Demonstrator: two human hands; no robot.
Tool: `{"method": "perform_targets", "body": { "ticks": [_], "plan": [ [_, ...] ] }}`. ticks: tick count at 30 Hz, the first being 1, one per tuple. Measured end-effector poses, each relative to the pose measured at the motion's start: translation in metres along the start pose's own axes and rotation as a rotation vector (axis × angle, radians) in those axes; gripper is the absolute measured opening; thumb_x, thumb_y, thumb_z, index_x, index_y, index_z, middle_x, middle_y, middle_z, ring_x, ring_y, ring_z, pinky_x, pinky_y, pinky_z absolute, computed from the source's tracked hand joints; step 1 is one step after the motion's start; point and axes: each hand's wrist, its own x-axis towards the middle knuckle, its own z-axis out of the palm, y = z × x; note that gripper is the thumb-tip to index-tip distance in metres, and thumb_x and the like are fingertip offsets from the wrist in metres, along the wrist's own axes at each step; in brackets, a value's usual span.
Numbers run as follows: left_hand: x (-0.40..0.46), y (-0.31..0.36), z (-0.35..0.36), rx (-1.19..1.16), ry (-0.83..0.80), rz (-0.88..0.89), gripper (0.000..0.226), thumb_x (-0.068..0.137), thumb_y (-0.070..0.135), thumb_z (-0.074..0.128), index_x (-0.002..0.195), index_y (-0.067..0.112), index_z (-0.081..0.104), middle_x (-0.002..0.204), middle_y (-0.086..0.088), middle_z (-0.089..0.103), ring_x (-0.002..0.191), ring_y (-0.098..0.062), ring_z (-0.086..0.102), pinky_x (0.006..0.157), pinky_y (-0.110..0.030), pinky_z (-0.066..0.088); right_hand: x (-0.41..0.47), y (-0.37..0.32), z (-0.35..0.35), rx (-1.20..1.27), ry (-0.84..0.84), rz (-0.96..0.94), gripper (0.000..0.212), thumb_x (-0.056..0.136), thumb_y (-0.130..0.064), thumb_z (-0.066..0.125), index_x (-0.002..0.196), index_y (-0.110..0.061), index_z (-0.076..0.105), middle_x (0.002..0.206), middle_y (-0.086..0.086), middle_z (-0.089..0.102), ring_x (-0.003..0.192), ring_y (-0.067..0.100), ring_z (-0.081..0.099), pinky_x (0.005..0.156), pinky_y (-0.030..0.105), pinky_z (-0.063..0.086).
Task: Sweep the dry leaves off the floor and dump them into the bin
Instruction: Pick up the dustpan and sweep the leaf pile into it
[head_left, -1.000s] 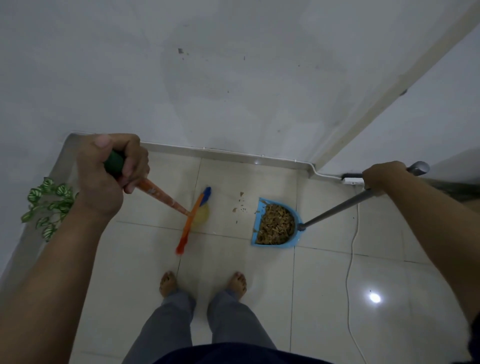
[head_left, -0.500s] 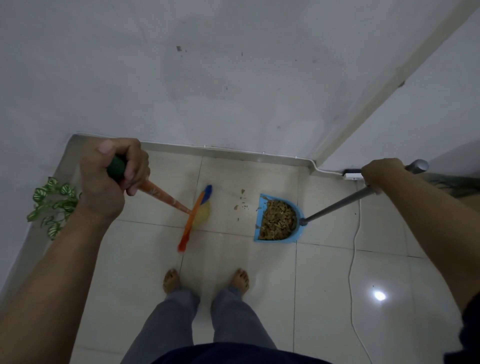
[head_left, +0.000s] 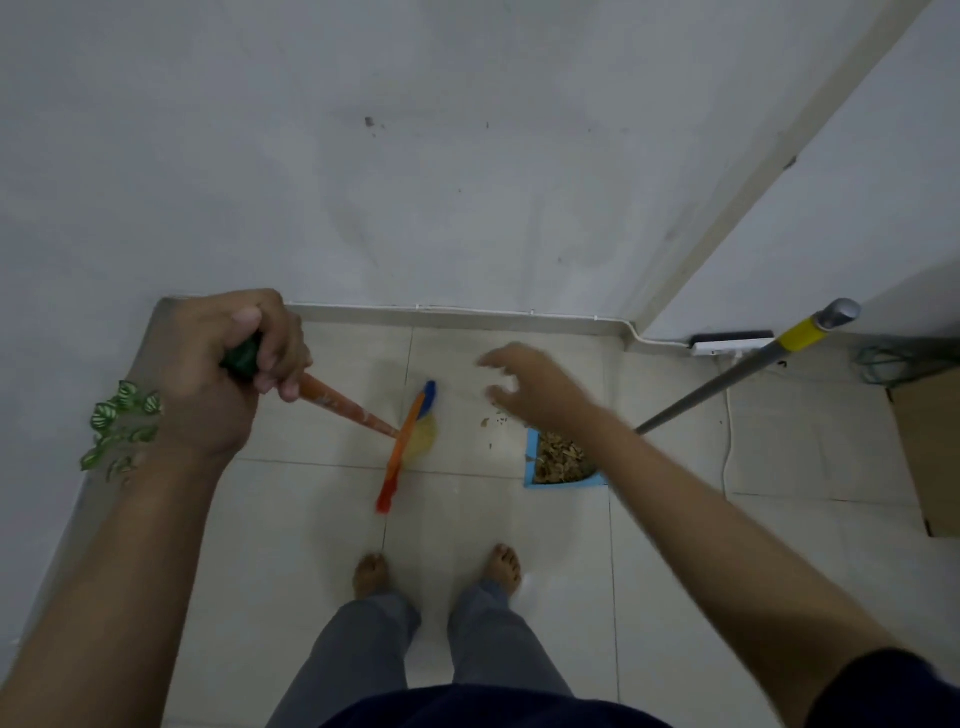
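My left hand (head_left: 228, 374) grips the green top of the broom's orange handle (head_left: 348, 405). The broom head (head_left: 410, 441), orange, blue and yellow, rests on the tiled floor ahead of my feet. A blue dustpan (head_left: 532, 467) full of dry leaves (head_left: 558, 457) sits on the floor to its right, partly hidden by my right forearm. Its grey pole with a yellow band (head_left: 748, 369) leans free toward the right wall. My right hand (head_left: 535, 389) hovers empty with spread fingers between broom and dustpan. A few leaf crumbs (head_left: 491, 421) lie left of the pan.
White walls meet in a corner ahead, with a skirting rail along the floor. A green leafy plant (head_left: 117, 431) is at the left wall. A white power strip (head_left: 727, 345) and cable (head_left: 727, 447) lie at right, beside a cardboard box (head_left: 930, 452). My bare feet (head_left: 371, 574) stand below.
My right hand has let go of the dustpan pole and swung left toward the broom. The pole now stands by itself. The left hand keeps its grip.
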Motion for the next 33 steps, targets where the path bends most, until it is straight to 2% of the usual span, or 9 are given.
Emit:
{"method": "perform_targets", "body": {
  "ticks": [5, 8, 11, 17, 20, 22, 26, 29, 33],
  "plan": [
    [-0.004, 0.007, -0.01, -0.04, 0.008, 0.01, 0.043, 0.068, 0.059, 0.06, 0.047, 0.024, 0.045, 0.038, 0.011, 0.035, 0.035, -0.015, 0.035, 0.048, -0.024, 0.026, 0.023, -0.104, 0.082, 0.271, -0.024, -0.186, 0.057, 0.078, -0.02, 0.073, 0.13, -0.01, 0.05, 0.13, 0.009, 0.054, 0.121, 0.02, 0.045, 0.103, 0.026, 0.03],
    [-0.008, 0.015, -0.024, -0.016, 0.035, 0.045, 0.034, 0.068, 0.045, 0.058, 0.046, 0.024, 0.043, 0.038, 0.011, 0.034, 0.035, -0.016, 0.033, 0.048, -0.026, 0.026, 0.039, -0.151, 0.11, 0.395, 0.055, -0.121, 0.018, 0.083, -0.025, 0.069, 0.087, -0.008, 0.066, 0.094, 0.015, 0.066, 0.09, 0.025, 0.059, 0.078, 0.027, 0.039],
    [-0.015, 0.029, -0.049, -0.035, 0.13, 0.057, 0.032, 0.075, 0.029, 0.036, 0.044, 0.026, 0.042, 0.037, 0.011, 0.032, 0.035, -0.015, 0.032, 0.048, -0.029, 0.026, 0.057, -0.193, 0.124, 0.415, 0.141, -0.047, 0.047, 0.089, -0.026, 0.06, 0.047, -0.024, 0.039, 0.061, 0.009, 0.054, 0.06, 0.024, 0.052, 0.061, 0.028, 0.036],
    [-0.033, 0.054, -0.118, -0.031, 0.289, 0.114, 0.044, 0.081, 0.017, 0.02, 0.045, 0.029, 0.042, 0.035, 0.013, 0.031, 0.034, -0.012, 0.03, 0.049, -0.029, 0.027, 0.08, -0.265, 0.144, 0.323, 0.071, -0.18, 0.049, 0.089, -0.02, 0.057, 0.046, -0.012, 0.034, 0.056, 0.014, 0.05, 0.055, 0.029, 0.05, 0.05, 0.029, 0.033],
    [-0.046, 0.043, -0.131, -0.027, 0.302, 0.126, 0.034, 0.077, 0.025, 0.032, 0.045, 0.029, 0.042, 0.036, 0.014, 0.033, 0.034, -0.013, 0.031, 0.047, -0.03, 0.024, 0.092, -0.275, 0.162, 0.285, 0.016, -0.239, 0.05, 0.088, -0.015, 0.058, 0.046, -0.016, 0.03, 0.05, 0.007, 0.044, 0.052, 0.023, 0.044, 0.045, 0.016, 0.027],
    [-0.053, 0.027, -0.128, -0.03, 0.274, 0.116, 0.029, 0.073, 0.028, 0.036, 0.045, 0.027, 0.043, 0.037, 0.013, 0.033, 0.033, -0.015, 0.03, 0.044, -0.027, 0.021, 0.096, -0.266, 0.177, 0.274, -0.039, -0.247, 0.052, 0.088, -0.012, 0.058, 0.046, -0.018, 0.028, 0.045, 0.0, 0.037, 0.05, 0.022, 0.041, 0.047, 0.018, 0.029],
    [-0.062, -0.009, -0.108, -0.057, 0.214, 0.051, 0.027, 0.072, 0.027, 0.038, 0.045, 0.026, 0.044, 0.039, 0.012, 0.035, 0.032, -0.012, 0.029, 0.042, -0.018, 0.022, 0.093, -0.224, 0.201, 0.246, -0.105, -0.139, 0.042, 0.087, -0.012, 0.056, 0.05, -0.012, 0.036, 0.052, 0.011, 0.047, 0.062, 0.034, 0.053, 0.059, 0.034, 0.033],
    [-0.069, -0.027, -0.096, -0.12, 0.176, 0.016, 0.026, 0.072, 0.027, 0.038, 0.047, 0.023, 0.042, 0.04, 0.011, 0.035, 0.034, -0.012, 0.026, 0.042, -0.02, 0.02, 0.077, -0.19, 0.208, 0.258, -0.051, -0.092, 0.053, 0.085, -0.006, 0.055, 0.046, -0.022, 0.023, 0.045, -0.003, 0.03, 0.054, 0.025, 0.04, 0.058, 0.036, 0.029],
    [-0.062, -0.018, -0.081, -0.18, 0.124, 0.072, 0.027, 0.074, 0.025, 0.036, 0.047, 0.024, 0.041, 0.04, 0.013, 0.036, 0.034, -0.012, 0.025, 0.041, -0.025, 0.016, 0.065, -0.179, 0.186, 0.263, 0.075, -0.092, 0.055, 0.084, -0.008, 0.057, 0.044, -0.024, 0.023, 0.043, -0.007, 0.03, 0.044, 0.013, 0.031, 0.051, 0.029, 0.026]
  ]
}}
